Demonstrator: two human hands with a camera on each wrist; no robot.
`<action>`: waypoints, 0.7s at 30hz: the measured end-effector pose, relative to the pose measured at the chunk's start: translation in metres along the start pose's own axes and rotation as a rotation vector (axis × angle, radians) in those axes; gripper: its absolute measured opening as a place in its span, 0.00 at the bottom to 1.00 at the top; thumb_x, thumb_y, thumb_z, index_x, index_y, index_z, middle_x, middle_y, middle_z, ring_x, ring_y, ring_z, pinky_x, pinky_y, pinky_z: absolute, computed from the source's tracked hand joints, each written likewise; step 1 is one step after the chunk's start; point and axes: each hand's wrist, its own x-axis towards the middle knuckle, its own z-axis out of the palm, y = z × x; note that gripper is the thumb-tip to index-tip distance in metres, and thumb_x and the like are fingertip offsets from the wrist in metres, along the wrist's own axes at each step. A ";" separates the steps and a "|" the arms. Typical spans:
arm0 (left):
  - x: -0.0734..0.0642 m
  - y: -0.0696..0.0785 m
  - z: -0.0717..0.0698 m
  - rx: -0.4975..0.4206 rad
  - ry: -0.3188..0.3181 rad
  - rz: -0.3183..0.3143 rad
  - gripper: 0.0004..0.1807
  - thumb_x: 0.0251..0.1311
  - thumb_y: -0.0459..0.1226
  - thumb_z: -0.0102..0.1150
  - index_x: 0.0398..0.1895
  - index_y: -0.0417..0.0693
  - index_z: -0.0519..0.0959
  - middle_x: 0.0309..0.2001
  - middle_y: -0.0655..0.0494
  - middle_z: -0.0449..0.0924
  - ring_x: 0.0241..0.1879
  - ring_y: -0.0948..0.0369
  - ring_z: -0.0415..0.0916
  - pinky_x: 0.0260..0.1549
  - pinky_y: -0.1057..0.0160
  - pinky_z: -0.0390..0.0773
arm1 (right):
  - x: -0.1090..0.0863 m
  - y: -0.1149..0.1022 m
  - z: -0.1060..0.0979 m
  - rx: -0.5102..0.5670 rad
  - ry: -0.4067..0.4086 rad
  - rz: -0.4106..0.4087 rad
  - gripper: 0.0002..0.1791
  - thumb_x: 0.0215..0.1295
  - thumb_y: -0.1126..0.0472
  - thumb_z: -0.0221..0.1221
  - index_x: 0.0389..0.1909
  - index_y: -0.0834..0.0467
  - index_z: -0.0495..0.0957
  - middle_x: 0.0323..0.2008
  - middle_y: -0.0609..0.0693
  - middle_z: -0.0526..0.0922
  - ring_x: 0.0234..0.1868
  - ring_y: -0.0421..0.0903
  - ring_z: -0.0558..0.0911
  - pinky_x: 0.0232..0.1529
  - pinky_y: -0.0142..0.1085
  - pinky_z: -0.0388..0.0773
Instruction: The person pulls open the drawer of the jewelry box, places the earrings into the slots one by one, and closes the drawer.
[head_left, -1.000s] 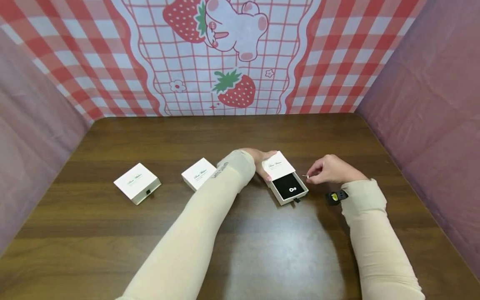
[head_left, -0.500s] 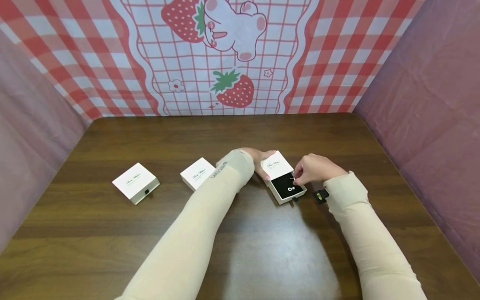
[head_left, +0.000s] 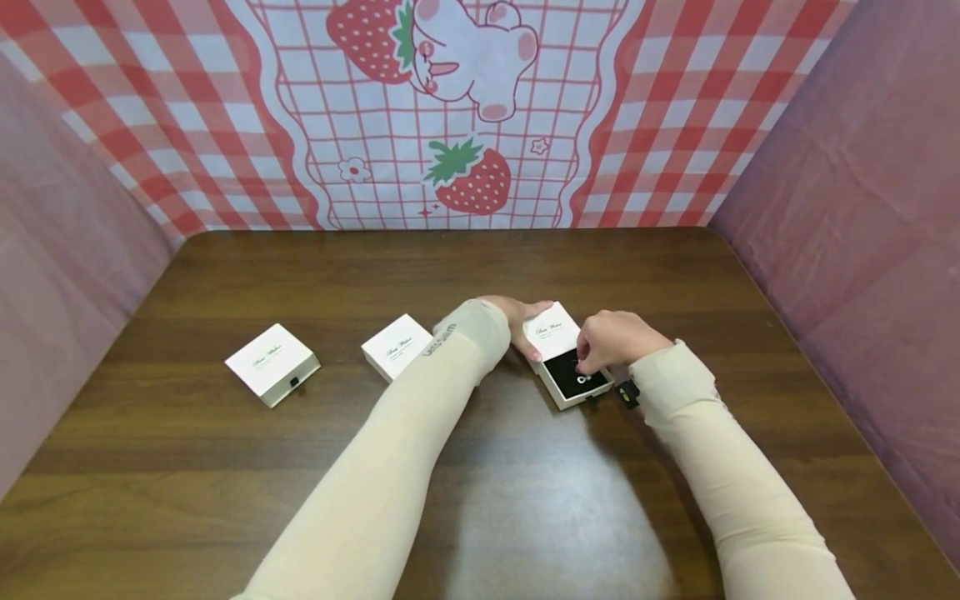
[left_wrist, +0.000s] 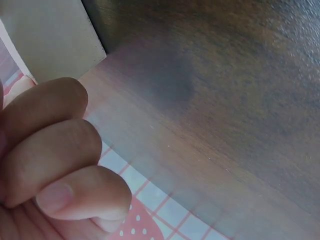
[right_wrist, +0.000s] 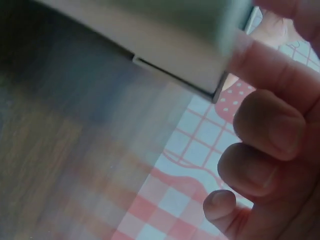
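A small white slide-out jewellery box lies on the wooden table, its drawer pulled partway out toward the front. My left hand grips the sleeve from the left, thumb and fingers on opposite sides. On the drawer's black insert sits a small silvery earring. Over the drawer's right side, my right hand pinches another tiny earring, mostly hidden by the fingertips. The left wrist view shows curled fingers beside the box. In the right wrist view, bent fingers are close to the box's pale wall.
Two more white boxes stand to the left: one shut box farther out, another box partly covered by my left sleeve. A checked strawberry cloth hangs behind the table. Pink curtains flank both sides.
My right hand has moved left from beside the box to over the drawer, carrying the earring down toward the black insert. My left hand and the box stay in place.
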 end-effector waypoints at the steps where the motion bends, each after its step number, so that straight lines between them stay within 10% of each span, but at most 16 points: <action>1: 0.004 -0.002 0.001 -0.003 -0.005 0.000 0.58 0.48 0.57 0.69 0.77 0.64 0.42 0.71 0.52 0.59 0.66 0.58 0.61 0.61 0.63 0.60 | 0.001 -0.001 0.000 -0.011 -0.003 0.003 0.06 0.44 0.55 0.66 0.16 0.51 0.81 0.16 0.40 0.76 0.20 0.40 0.71 0.23 0.41 0.72; 6: 0.026 -0.013 0.007 0.008 -0.011 0.004 0.64 0.38 0.64 0.70 0.76 0.70 0.41 0.71 0.53 0.59 0.65 0.58 0.61 0.61 0.61 0.62 | 0.004 -0.006 -0.002 -0.050 -0.017 0.035 0.07 0.44 0.53 0.66 0.16 0.51 0.81 0.17 0.42 0.77 0.21 0.43 0.73 0.24 0.44 0.73; 21: -0.010 0.003 -0.002 0.030 0.001 0.019 0.55 0.54 0.55 0.66 0.77 0.58 0.41 0.72 0.50 0.57 0.67 0.56 0.60 0.62 0.61 0.60 | 0.003 -0.009 0.011 -0.074 0.082 0.089 0.17 0.50 0.46 0.69 0.12 0.49 0.78 0.14 0.42 0.75 0.19 0.43 0.73 0.20 0.45 0.73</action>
